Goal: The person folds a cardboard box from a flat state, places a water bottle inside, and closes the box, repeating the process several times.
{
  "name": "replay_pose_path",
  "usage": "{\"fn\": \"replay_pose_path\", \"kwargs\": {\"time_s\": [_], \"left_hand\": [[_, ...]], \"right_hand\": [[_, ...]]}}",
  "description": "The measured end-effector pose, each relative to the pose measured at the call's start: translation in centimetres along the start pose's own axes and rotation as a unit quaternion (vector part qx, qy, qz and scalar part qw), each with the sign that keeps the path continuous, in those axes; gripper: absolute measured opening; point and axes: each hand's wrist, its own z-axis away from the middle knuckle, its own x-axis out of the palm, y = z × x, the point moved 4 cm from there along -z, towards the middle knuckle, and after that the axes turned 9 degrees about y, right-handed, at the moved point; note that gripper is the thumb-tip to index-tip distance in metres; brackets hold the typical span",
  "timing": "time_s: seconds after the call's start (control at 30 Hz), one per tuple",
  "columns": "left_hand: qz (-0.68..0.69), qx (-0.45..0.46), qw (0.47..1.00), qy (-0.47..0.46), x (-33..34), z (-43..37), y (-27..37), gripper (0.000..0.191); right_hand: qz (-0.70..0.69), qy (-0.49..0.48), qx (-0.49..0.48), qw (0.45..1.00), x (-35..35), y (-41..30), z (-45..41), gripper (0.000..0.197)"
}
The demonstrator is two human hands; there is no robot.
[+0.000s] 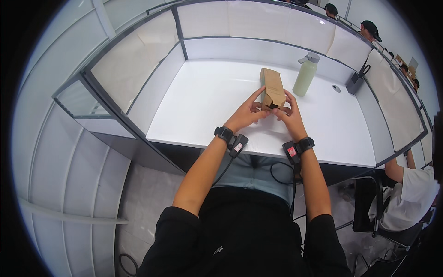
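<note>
A long brown cardboard box [273, 83] bearing faint print lies lengthwise before me, above the white desk [207, 93]. Its near end has raised flaps and a dark opening; what is inside cannot be made out. My left hand [249, 111] grips the box's left side, with the thumb at the near end. On the opposite side, my right hand [290, 112] holds it with the fingers along the edge and the thumb by the opening. Whether the box rests on the desk or is slightly lifted is hard to tell.
A pale green bottle [305, 74] with a grey lid stands right of the box. Farther right are a cable grommet [336, 88] and a dark pen holder [355, 83] with scissors [365, 70]. Partition panels [256, 19] surround the desk. A person [408, 197] sits at the right.
</note>
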Motion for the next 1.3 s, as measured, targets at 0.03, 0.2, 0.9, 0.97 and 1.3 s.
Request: {"fn": "replay_pose_path", "kwargs": {"time_s": [0.03,0.2,0.9,0.97,1.3], "left_hand": [[-0.007,0.000,1.000,-0.001,0.0,-0.1,0.0,0.096],[-0.013,0.002,1.000,0.007,0.2,-0.2,0.1,0.092],[0.009,0.000,0.991,0.134,-0.1,-0.5,0.2,0.082],[0.015,0.010,0.988,0.153,-0.4,-0.7,-0.1,0.078],[0.006,0.092,0.974,0.208,-1.4,-0.9,-0.4,0.025]], "right_hand": [[0.000,0.001,0.001,1.000,-0.1,0.1,-0.1,0.086],[-0.015,0.019,0.014,1.000,-0.6,0.6,-0.7,0.067],[-0.008,0.004,-0.029,1.000,-0.8,1.8,-0.6,0.034],[-0.010,0.008,-0.031,0.999,-0.7,1.9,-0.7,0.034],[-0.018,0.017,-0.017,1.000,-1.0,1.3,-0.8,0.031]]}}
